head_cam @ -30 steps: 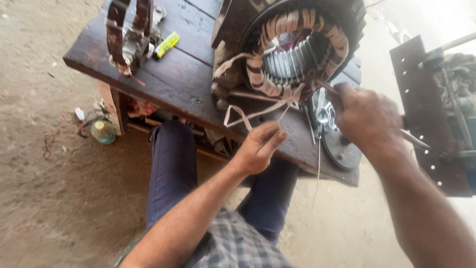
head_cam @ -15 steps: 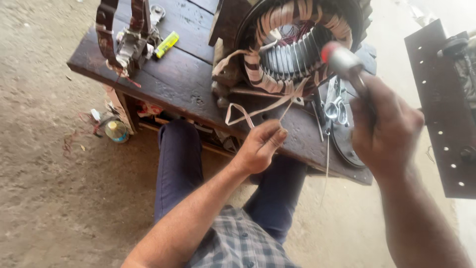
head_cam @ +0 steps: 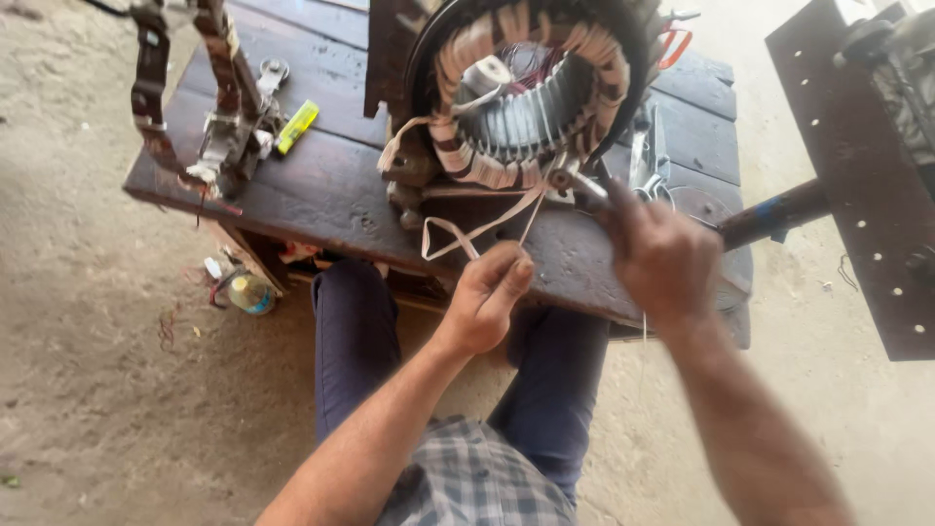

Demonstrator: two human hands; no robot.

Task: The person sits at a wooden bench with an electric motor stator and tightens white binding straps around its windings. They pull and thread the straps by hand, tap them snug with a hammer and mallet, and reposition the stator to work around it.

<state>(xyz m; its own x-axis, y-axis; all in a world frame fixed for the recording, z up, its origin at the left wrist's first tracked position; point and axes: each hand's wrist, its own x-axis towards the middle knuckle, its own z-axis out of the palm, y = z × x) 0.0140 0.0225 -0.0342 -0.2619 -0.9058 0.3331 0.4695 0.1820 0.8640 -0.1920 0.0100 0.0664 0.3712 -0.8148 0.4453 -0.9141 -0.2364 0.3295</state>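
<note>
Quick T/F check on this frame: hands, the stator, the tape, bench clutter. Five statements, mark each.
1. The left hand pinches the white tape hanging from the stator. True.
2. The right hand is empty. False: it grips a tool whose tip sits at the lower edge of the winding.
3. The stator lies on the ground. False: it rests on the dark wooden bench.
4. A yellow-green marker-like object lies on the bench, left of the stator. True.
5. A small bottle stands on the bench top. False: it sits on the ground below the bench's left end.
</note>
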